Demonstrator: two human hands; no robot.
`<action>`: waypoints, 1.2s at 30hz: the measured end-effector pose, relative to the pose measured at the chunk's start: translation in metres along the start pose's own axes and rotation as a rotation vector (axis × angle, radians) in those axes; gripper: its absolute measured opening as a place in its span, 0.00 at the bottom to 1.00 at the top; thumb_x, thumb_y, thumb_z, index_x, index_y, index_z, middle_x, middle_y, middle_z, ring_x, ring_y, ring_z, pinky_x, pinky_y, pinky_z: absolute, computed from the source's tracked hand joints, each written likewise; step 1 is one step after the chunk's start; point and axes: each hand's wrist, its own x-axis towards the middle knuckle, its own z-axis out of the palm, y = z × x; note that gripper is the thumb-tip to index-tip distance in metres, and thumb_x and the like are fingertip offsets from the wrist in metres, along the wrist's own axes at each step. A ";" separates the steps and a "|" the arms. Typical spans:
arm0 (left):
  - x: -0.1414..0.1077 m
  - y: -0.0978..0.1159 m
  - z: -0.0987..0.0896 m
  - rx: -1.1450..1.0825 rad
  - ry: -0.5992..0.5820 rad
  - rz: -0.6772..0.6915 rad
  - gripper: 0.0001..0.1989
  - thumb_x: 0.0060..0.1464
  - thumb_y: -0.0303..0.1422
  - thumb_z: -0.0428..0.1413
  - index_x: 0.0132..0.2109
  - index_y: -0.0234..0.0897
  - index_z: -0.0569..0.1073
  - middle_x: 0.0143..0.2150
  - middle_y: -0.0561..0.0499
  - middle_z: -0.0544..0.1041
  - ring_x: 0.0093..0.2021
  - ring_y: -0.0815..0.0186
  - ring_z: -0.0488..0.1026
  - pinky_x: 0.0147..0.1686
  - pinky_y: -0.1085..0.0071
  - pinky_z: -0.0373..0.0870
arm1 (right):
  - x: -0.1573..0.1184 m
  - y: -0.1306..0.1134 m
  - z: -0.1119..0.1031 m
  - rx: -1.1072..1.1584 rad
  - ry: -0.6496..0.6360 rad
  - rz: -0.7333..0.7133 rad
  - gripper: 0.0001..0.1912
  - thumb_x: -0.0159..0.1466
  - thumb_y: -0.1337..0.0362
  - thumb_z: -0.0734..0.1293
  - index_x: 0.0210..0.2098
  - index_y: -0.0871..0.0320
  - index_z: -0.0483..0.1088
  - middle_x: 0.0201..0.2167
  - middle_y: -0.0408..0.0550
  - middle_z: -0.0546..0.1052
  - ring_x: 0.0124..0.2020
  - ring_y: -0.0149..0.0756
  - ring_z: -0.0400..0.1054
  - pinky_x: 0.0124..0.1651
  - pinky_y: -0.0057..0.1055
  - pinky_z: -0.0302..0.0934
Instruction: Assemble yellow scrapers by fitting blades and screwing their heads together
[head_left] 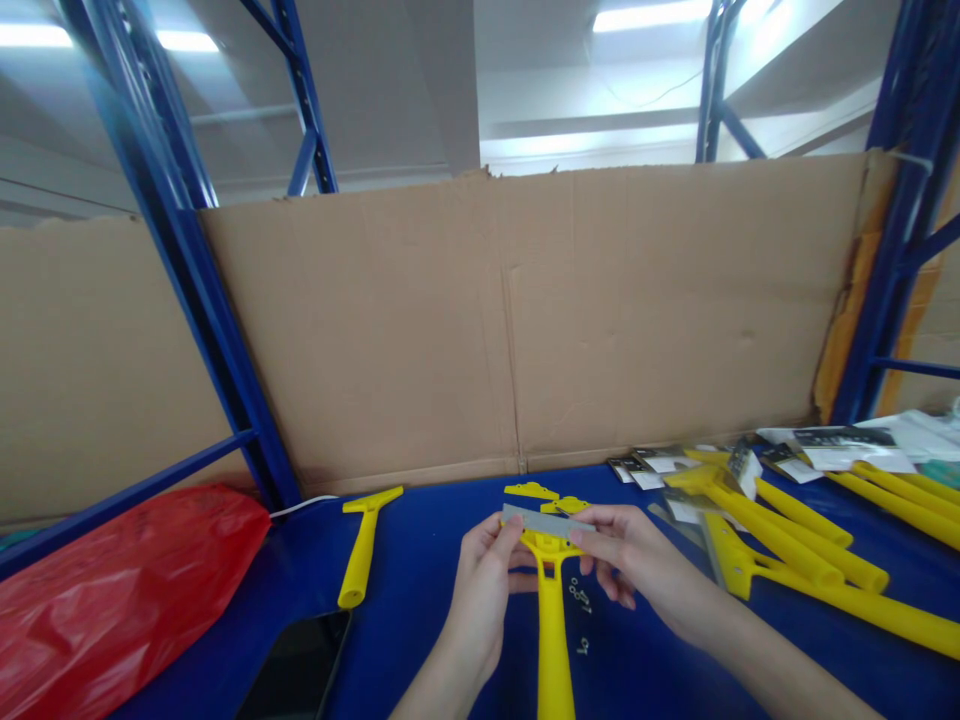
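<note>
In front of me is a yellow scraper (553, 630), its long handle pointing toward me. A flat grey blade (546, 522) lies across its wide head. My left hand (487, 565) is closed on the left end of the blade and head, thumb on top. My right hand (626, 550) pinches the right end, its other fingers curled underneath. Just beyond the blade are two small yellow clamp pieces (531, 490), one partly covered. Several small nuts and screws (579, 594) lie on the blue surface to the right of the handle.
A shorter yellow handle (361, 550) and a black phone (298, 665) lie to the left, near a red plastic bag (135, 600). Several yellow scrapers (787, 530) and packaged pieces (847, 445) are piled at right. A cardboard wall (525, 320) and blue rack posts (225, 330) stand behind.
</note>
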 end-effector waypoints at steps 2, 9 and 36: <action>0.001 0.000 -0.001 0.000 0.010 -0.017 0.19 0.44 0.44 0.60 0.36 0.31 0.74 0.28 0.46 0.79 0.24 0.67 0.73 0.21 0.76 0.67 | -0.002 0.000 0.001 -0.011 -0.067 0.006 0.12 0.54 0.57 0.68 0.30 0.60 0.69 0.15 0.37 0.70 0.09 0.20 0.56 0.11 0.18 0.45; -0.001 0.002 -0.001 0.024 -0.068 -0.016 0.17 0.47 0.42 0.58 0.36 0.30 0.75 0.31 0.44 0.79 0.26 0.66 0.73 0.24 0.74 0.69 | -0.001 0.004 0.002 0.081 -0.057 0.023 0.11 0.53 0.58 0.69 0.29 0.61 0.70 0.13 0.36 0.68 0.09 0.19 0.53 0.11 0.19 0.42; 0.018 0.004 -0.017 -0.035 0.168 -0.092 0.10 0.57 0.29 0.51 0.42 0.27 0.72 0.34 0.39 0.80 0.26 0.64 0.76 0.23 0.71 0.72 | 0.104 0.026 -0.056 -1.037 -0.025 0.078 0.15 0.65 0.60 0.64 0.49 0.59 0.68 0.50 0.49 0.72 0.45 0.41 0.70 0.45 0.40 0.67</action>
